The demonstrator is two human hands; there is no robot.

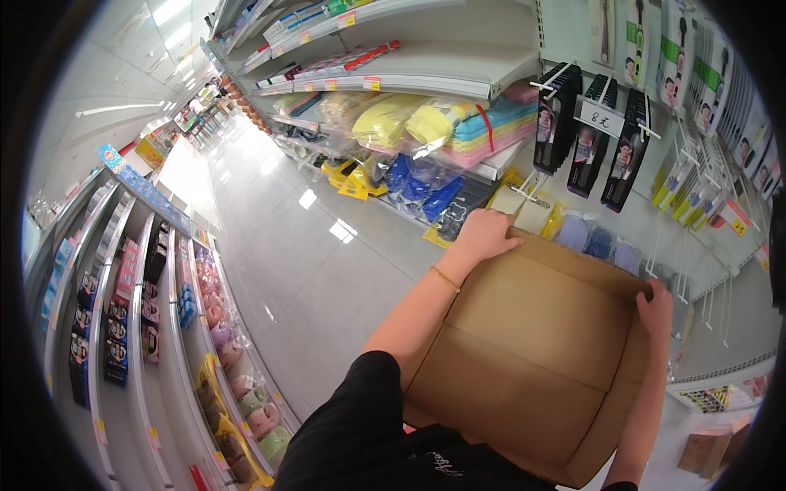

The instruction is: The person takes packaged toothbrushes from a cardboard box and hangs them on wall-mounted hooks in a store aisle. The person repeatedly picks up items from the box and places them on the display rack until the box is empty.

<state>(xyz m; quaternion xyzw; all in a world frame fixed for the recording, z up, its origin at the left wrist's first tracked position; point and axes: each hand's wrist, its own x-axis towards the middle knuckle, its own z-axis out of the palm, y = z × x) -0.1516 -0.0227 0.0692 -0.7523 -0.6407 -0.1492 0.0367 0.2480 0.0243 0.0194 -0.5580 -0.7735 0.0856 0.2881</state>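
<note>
A shallow, open cardboard box (pixel 540 319) is held against the front of my body, its bare inside facing up. My left hand (pixel 488 235) grips the far left corner, with the thumb over the rim. At the far right corner my right hand (pixel 654 307) holds the side wall. Just beyond the box, packaged slippers (pixel 574 232) lie on the bottom shelf. Black-boxed toothbrushes (pixel 589 147) hang on hooks above them, with a handwritten price card (pixel 602 118).
Shelves with folded towels (pixel 485 132) and blue packaged slippers (pixel 424 181) stand ahead. To the left, across a tiled aisle floor (pixel 307 264), runs a shelf unit (pixel 147 368) of packaged goods. Another cardboard box (pixel 706 451) sits at the lower right.
</note>
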